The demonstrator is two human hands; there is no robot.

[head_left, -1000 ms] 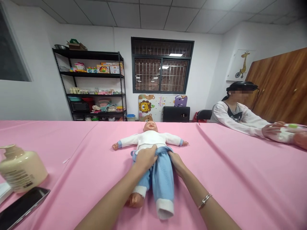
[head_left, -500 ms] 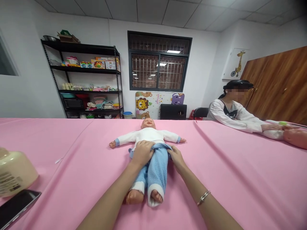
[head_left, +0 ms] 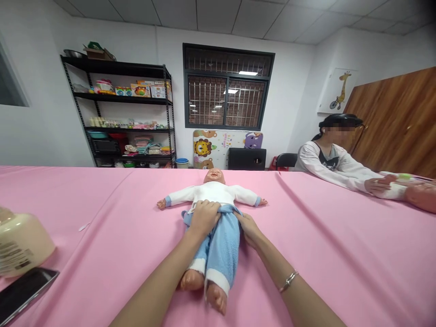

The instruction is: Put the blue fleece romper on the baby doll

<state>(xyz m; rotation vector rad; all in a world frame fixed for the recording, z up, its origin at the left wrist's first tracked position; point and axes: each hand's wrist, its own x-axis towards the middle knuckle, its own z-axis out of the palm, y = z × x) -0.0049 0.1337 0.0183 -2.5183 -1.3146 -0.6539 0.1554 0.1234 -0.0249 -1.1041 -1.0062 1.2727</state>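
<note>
Foot [head_left: 217, 297] of the doll [head_left: 214, 194] on the right-hand side now protrudes beyond its white trouser cuff, hidden inside the leg one second earlier.
Doll lying on its back on the pink-covered table [head_left: 306, 259], head away from the viewer, arms spread, wearing a white top with blue cuffs; the blue trousers [head_left: 223, 245] cover both legs, and the other foot [head_left: 192, 280] also shows. Left hand [head_left: 205, 215] closed over the front of the waistband; right hand [head_left: 249, 227] gripping its edge at the side, with a silver bracelet [head_left: 289, 279] on that forearm. Near left: a cream bottle [head_left: 25, 245] beside a dark phone [head_left: 27, 290]. Far right: a seated person [head_left: 323, 156] with hands on another doll [head_left: 420, 196]. Behind: a black shelf [head_left: 119, 66] and a barred window [head_left: 226, 86].
</note>
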